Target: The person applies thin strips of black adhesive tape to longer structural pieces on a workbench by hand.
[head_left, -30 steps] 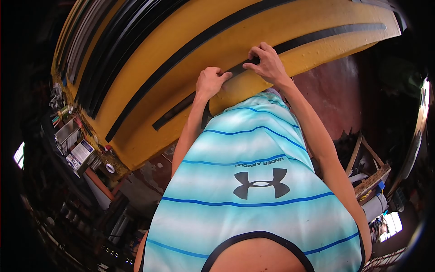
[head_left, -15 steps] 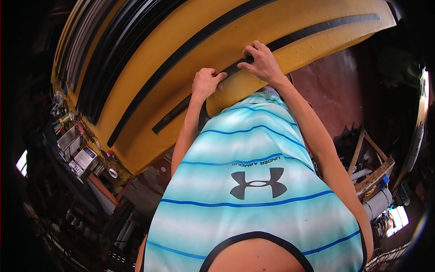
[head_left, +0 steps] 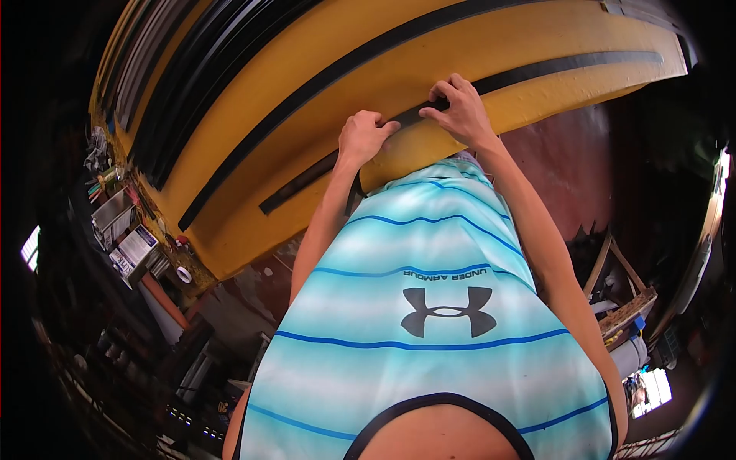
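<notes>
Well away from a box (head_left: 115,216), contents unclear, both half-curled hands (head_left: 366,139) pinch a black strip (head_left: 410,117).

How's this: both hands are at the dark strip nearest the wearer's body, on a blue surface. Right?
Not the colour: the head view shows the surface is yellow, not blue. The left hand and right hand are indeed at the nearest dark strip.

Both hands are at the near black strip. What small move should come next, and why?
I'd probably steady the left hand and slide the right hand slightly rightward along the near black strip: the hands sit close together mid-strip, while a long stretch beyond the right hand lies flat on the yellow tabletop with no hand on it.
</notes>
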